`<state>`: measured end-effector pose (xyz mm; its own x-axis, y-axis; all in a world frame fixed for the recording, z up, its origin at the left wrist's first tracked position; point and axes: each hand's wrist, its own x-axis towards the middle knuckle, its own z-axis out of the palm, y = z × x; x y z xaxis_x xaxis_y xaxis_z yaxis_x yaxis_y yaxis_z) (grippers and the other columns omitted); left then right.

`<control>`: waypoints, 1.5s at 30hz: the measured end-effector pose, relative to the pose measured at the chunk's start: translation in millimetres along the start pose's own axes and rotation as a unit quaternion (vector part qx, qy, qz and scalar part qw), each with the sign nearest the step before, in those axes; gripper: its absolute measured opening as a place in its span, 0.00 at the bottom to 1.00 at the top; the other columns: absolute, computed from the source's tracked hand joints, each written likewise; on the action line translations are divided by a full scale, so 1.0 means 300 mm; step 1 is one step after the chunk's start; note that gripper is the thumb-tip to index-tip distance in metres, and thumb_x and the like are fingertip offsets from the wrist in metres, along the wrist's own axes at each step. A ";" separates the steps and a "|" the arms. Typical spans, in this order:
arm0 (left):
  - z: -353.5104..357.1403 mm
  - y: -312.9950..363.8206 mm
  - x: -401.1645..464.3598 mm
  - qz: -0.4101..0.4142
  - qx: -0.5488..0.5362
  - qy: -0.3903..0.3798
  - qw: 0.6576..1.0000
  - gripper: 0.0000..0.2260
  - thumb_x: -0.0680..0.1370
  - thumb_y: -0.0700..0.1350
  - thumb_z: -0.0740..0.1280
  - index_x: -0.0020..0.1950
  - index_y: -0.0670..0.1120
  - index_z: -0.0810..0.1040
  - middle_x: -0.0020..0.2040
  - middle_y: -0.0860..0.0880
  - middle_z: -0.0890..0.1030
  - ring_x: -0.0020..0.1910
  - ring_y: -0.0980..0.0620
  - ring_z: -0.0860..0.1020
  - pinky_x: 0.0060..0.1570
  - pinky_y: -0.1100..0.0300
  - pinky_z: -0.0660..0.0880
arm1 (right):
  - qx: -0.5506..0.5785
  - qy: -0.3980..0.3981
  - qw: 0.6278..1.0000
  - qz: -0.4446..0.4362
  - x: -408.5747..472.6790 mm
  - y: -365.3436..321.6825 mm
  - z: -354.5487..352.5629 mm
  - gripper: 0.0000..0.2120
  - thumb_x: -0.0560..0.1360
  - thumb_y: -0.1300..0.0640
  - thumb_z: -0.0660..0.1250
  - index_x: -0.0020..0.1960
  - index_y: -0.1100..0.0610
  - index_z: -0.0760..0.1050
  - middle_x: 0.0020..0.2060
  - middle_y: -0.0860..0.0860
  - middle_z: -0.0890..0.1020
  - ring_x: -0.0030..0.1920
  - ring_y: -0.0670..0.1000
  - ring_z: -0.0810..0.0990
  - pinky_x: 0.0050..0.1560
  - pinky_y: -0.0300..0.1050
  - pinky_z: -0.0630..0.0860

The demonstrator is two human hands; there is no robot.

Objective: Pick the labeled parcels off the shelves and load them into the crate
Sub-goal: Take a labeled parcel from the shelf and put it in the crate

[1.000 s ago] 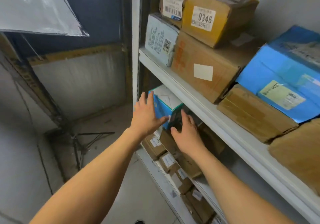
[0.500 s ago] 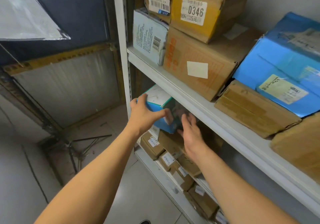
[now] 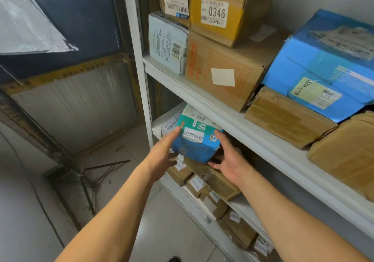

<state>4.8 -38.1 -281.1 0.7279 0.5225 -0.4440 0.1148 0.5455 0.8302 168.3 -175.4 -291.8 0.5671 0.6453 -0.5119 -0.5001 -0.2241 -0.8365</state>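
A blue and teal parcel (image 3: 194,140) with a white label sticks out past the front of the middle shelf (image 3: 159,120), held between both hands. My left hand (image 3: 162,156) lies flat against its left side with straight fingers. My right hand (image 3: 230,160) holds its right side, thumb up along the face and fingers curled under the bottom. A white printed box (image 3: 170,123) lies just behind it on the same shelf. No crate is in view.
The upper shelf (image 3: 202,98) carries a box labeled 0346 (image 3: 222,15), a large brown carton (image 3: 222,69), a white box (image 3: 166,43) and a blue parcel (image 3: 319,65). Several small labeled cartons (image 3: 202,183) fill the lower shelf. The shelf upright (image 3: 139,59) stands left; a folded tripod (image 3: 91,176) lies on the floor.
The blue parcel has come forward out of the middle shelf and turned its labeled face toward me. My right hand moved from in front of it to its right side and underneath.
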 end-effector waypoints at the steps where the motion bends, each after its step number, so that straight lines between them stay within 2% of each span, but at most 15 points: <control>1: 0.005 -0.002 -0.001 -0.002 0.009 0.004 1.000 0.34 0.73 0.73 0.70 0.72 0.56 0.76 0.74 0.44 0.75 0.74 0.35 0.71 0.76 0.33 0.67 | -0.004 0.010 1.000 0.002 -0.001 0.004 -0.006 0.34 0.72 0.34 0.74 0.73 0.46 0.74 0.65 0.53 0.82 0.66 0.58 0.80 0.66 0.64 0.77; 4: 0.014 -0.020 -0.005 -0.001 0.024 0.051 0.998 0.18 0.83 0.61 0.65 0.65 0.51 0.80 0.63 0.46 0.84 0.68 0.42 0.78 0.75 0.36 0.70 | -0.010 -0.013 1.000 -0.002 -0.012 0.020 -0.028 0.29 0.75 0.36 0.71 0.73 0.44 0.76 0.66 0.52 0.82 0.67 0.57 0.79 0.67 0.63 0.76; 7: 0.029 -0.034 -0.015 0.001 0.008 0.089 0.996 0.10 0.86 0.49 0.62 0.59 0.46 0.79 0.49 0.49 0.88 0.58 0.46 0.84 0.59 0.50 0.83 | -0.013 -0.044 0.999 -0.001 -0.025 0.024 -0.052 0.28 0.75 0.42 0.71 0.74 0.45 0.74 0.67 0.53 0.82 0.68 0.57 0.78 0.69 0.69 0.73; 9: 0.037 -0.046 -0.042 0.019 0.013 0.098 0.995 0.09 0.86 0.46 0.59 0.59 0.50 0.79 0.51 0.49 0.87 0.57 0.47 0.84 0.49 0.54 0.84 | -0.032 -0.056 0.998 -0.005 -0.038 0.026 -0.057 0.28 0.77 0.43 0.70 0.76 0.44 0.72 0.65 0.51 0.84 0.69 0.57 0.79 0.69 0.69 0.73; 11: 0.043 -0.068 -0.080 0.046 0.021 0.104 0.993 0.11 0.87 0.45 0.58 0.61 0.56 0.79 0.53 0.50 0.86 0.55 0.50 0.84 0.45 0.56 0.83 | -0.063 -0.064 0.996 -0.019 -0.054 0.029 -0.060 0.22 0.82 0.44 0.66 0.75 0.43 0.73 0.62 0.50 0.85 0.68 0.57 0.79 0.68 0.68 0.75; 13: 0.051 -0.104 -0.147 0.061 0.014 0.125 0.990 0.12 0.86 0.45 0.59 0.60 0.57 0.80 0.51 0.51 0.86 0.54 0.50 0.84 0.45 0.55 0.83 | -0.090 -0.090 0.992 -0.023 -0.095 0.040 -0.055 0.17 0.85 0.46 0.62 0.73 0.42 0.75 0.61 0.49 0.86 0.67 0.57 0.80 0.66 0.66 0.77; 18: 0.095 -0.186 -0.331 0.080 0.000 0.178 0.981 0.10 0.78 0.51 0.66 0.52 0.64 0.85 0.53 0.52 0.86 0.61 0.47 0.83 0.60 0.40 0.83 | -0.132 -0.132 0.982 -0.024 -0.176 0.085 -0.045 0.15 0.87 0.48 0.59 0.71 0.46 0.77 0.59 0.51 0.87 0.63 0.55 0.84 0.59 0.56 0.82; 21: 0.136 -0.256 -0.503 0.113 -0.017 0.238 0.965 0.13 0.72 0.53 0.66 0.54 0.62 0.85 0.55 0.51 0.86 0.61 0.48 0.83 0.61 0.42 0.82 | -0.170 -0.190 0.967 -0.023 -0.250 0.122 -0.029 0.15 0.87 0.49 0.58 0.70 0.46 0.78 0.60 0.52 0.87 0.65 0.58 0.83 0.63 0.61 0.80; 24: 0.185 -0.359 -0.679 0.133 -0.040 0.302 0.943 0.11 0.75 0.51 0.66 0.53 0.61 0.85 0.52 0.53 0.88 0.61 0.50 0.84 0.59 0.47 0.81 | -0.202 -0.258 0.944 -0.024 -0.349 0.174 -0.029 0.16 0.86 0.50 0.59 0.70 0.47 0.78 0.60 0.53 0.87 0.62 0.59 0.83 0.57 0.58 0.78; 27: 0.230 -0.506 -0.864 0.136 -0.058 0.352 0.924 0.15 0.81 0.47 0.64 0.52 0.65 0.86 0.55 0.52 0.87 0.63 0.48 0.82 0.62 0.46 0.80 | -0.235 -0.336 0.912 -0.014 -0.474 0.241 -0.051 0.18 0.86 0.48 0.60 0.75 0.44 0.73 0.61 0.51 0.86 0.64 0.58 0.83 0.60 0.60 0.80; 30: 0.281 -0.669 -1.061 0.151 -0.090 0.392 0.903 0.17 0.85 0.44 0.61 0.61 0.62 0.84 0.59 0.50 0.87 0.66 0.46 0.81 0.67 0.43 0.78 | -0.258 -0.406 0.877 0.004 -0.613 0.324 -0.072 0.18 0.86 0.48 0.60 0.75 0.41 0.73 0.63 0.50 0.86 0.66 0.57 0.82 0.68 0.66 0.77; 34: 0.367 -0.874 -1.339 0.169 -0.136 0.470 0.856 0.13 0.83 0.48 0.63 0.65 0.56 0.82 0.58 0.48 0.87 0.59 0.46 0.83 0.54 0.51 0.80 | -0.321 -0.487 0.812 0.016 -0.834 0.458 -0.064 0.21 0.83 0.43 0.63 0.76 0.37 0.73 0.64 0.48 0.84 0.67 0.57 0.81 0.69 0.68 0.76; 37: 0.427 -1.035 -1.547 0.171 -0.183 0.517 0.819 0.12 0.82 0.50 0.64 0.61 0.57 0.84 0.59 0.47 0.87 0.63 0.42 0.83 0.62 0.43 0.79 | -0.359 -0.534 0.765 0.031 -1.018 0.582 -0.042 0.25 0.77 0.42 0.64 0.74 0.34 0.74 0.64 0.47 0.85 0.65 0.57 0.82 0.68 0.67 0.77; 41: 0.512 -1.256 -1.823 0.180 -0.243 0.592 0.747 0.12 0.85 0.43 0.63 0.63 0.54 0.84 0.57 0.48 0.88 0.62 0.44 0.84 0.65 0.42 0.79 | -0.401 -0.569 0.716 0.056 -1.264 0.786 -0.020 0.20 0.84 0.50 0.59 0.72 0.34 0.76 0.64 0.47 0.85 0.62 0.56 0.85 0.68 0.66 0.77; 45: 0.634 -1.451 -2.100 0.196 -0.311 0.640 0.674 0.14 0.84 0.39 0.63 0.63 0.53 0.82 0.54 0.48 0.89 0.56 0.51 0.86 0.47 0.58 0.82 | -0.444 -0.624 0.639 0.074 -1.555 0.972 -0.032 0.21 0.86 0.53 0.56 0.71 0.34 0.77 0.61 0.49 0.86 0.62 0.60 0.84 0.69 0.68 0.77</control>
<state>-375.2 -729.3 -298.6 -0.6069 0.6270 -0.4885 -0.5120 0.1617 0.8436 -235.8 -548.9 -298.9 -0.6839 0.5246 -0.5069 0.3943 -0.3187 -0.8619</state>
